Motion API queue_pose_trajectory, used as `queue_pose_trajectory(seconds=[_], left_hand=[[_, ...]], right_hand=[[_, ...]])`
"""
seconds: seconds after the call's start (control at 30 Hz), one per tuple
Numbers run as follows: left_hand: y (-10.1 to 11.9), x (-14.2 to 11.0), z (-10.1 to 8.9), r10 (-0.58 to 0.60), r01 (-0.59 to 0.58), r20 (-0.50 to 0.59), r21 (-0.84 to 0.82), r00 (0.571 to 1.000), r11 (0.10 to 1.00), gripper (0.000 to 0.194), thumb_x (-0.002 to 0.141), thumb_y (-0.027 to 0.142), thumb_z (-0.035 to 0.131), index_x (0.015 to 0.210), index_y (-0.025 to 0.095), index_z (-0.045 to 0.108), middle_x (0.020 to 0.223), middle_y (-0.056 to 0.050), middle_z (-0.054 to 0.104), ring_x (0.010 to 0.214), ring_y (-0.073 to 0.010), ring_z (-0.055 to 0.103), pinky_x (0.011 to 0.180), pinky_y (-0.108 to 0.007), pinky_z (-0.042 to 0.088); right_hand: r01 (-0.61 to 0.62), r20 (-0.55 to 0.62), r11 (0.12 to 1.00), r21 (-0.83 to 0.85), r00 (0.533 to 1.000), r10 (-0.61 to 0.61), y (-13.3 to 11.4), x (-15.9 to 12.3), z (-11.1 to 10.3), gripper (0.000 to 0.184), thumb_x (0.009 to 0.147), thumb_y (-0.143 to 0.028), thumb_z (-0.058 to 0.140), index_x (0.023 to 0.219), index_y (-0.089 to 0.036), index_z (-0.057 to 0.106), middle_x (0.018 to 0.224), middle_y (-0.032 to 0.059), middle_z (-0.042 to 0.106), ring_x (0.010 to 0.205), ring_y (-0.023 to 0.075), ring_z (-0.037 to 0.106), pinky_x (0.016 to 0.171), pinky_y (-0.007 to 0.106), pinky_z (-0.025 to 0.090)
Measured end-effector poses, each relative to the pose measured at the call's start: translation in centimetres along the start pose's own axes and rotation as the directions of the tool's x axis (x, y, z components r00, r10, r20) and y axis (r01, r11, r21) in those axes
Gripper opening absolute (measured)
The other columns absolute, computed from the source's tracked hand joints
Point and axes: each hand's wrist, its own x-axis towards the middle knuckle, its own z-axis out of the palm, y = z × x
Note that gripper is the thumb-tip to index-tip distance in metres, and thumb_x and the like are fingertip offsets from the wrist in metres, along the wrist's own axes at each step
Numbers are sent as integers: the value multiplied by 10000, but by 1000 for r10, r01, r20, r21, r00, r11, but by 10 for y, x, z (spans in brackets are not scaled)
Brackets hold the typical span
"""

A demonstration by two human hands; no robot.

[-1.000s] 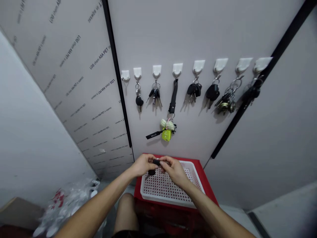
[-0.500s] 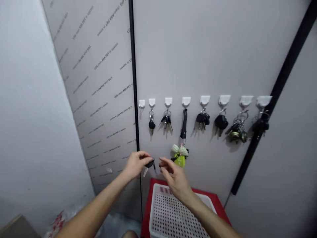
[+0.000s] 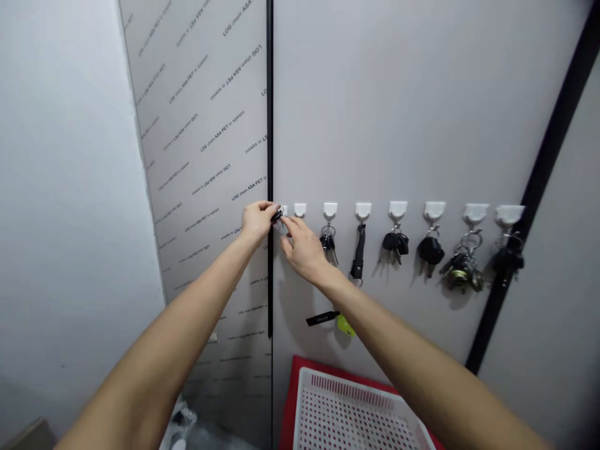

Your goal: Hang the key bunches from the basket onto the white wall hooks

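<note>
My left hand (image 3: pixel 257 222) is closed, thumb and fingers pinching a small bunch of keys (image 3: pixel 277 215) with a dark head. It holds them up against the leftmost white wall hook (image 3: pixel 284 210), which is partly covered. My right hand (image 3: pixel 304 251) comes in from the right, thumb apart from the fingers, fingertips at or very near the keys; whether they touch is hard to tell. Just above it is the second white hook (image 3: pixel 300 210), its lower part and whatever hangs there hidden behind my hand.
More hooks to the right carry key bunches (image 3: pixel 396 242) and a black strap (image 3: pixel 358 253) with a yellow-green charm (image 3: pixel 345 325) partly behind my right forearm. Below stands a white perforated basket (image 3: pixel 307 375) on a red surface (image 3: pixel 291 400). A black strip (image 3: pixel 270 125) runs beside the leftmost hook.
Both hands have risen from above the basket to the leftmost hook, the left one carrying the keys. The view has shifted, and the strap's hanging charm now shows a black tag sticking out leftward.
</note>
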Motion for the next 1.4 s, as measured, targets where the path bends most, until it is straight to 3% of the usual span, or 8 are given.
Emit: queue_pose_trajectory(seconds=[0.33,0.73,0.87,0.97,1.1,1.17,1.3,1.4], left_hand=[[-4,5,-4,-279,253,92,228,956,940,84,585,116,511,503,110,497,384,35,469,343,-43,416,400,-174,357],[-45,-26,-12,-298,284,50,187,953,940,79,586,196,503,559,126,480,466,25,491,384,-58,453,404,-179,345],[-58,-58,-23,-211,207,-8,233,978,950,116,550,199,520,643,132,500,437,69,416,362,-29,357,393,-163,284],[-66,-88,-22,-193,181,66,155,979,971,207,539,185,514,739,139,485,434,93,361,366,-19,294,392,-155,244],[-61,-119,-4,-234,258,317,-35,919,965,341,537,153,489,875,148,444,448,101,321,375,-17,262,392,-153,211],[-54,-127,11,-221,294,403,-127,888,947,392,544,153,483,931,155,419,455,100,310,380,-18,251,393,-154,199],[-55,-149,44,-225,370,544,-172,808,913,441,546,131,459,982,158,394,459,97,309,386,-22,237,401,-161,192],[-81,-188,64,-319,423,620,-23,717,906,460,496,68,431,951,139,431,466,89,319,411,-31,256,421,-167,206]], right_hand=[[-37,91,998,-54,995,42,7,1,8,335,683,-178,361,1007,-141,439,993,82,468,724,144,494,720,293,381],[-44,115,998,53,993,38,22,-40,-4,297,683,-169,367,962,-160,469,999,66,465,673,103,492,669,239,392],[-155,77,975,159,987,145,36,-74,-20,237,663,-167,391,882,-171,480,785,28,519,580,89,466,592,229,380],[-382,186,883,273,921,341,45,-105,-26,51,624,-202,447,663,-171,456,516,-40,439,470,77,409,494,212,342],[-680,439,548,487,733,520,47,-129,-37,226,604,-271,467,501,-186,285,386,-94,271,327,36,256,347,174,218],[-714,465,427,555,692,552,45,-130,-47,247,604,-294,466,506,-189,266,376,-101,261,310,28,229,334,166,190],[-706,419,446,551,696,584,48,-140,-63,169,580,-252,486,563,-181,333,388,-108,257,321,22,228,344,158,165],[-771,475,444,457,634,610,58,-177,-57,97,581,-197,449,654,-172,390,384,-115,207,323,24,190,349,162,147]])
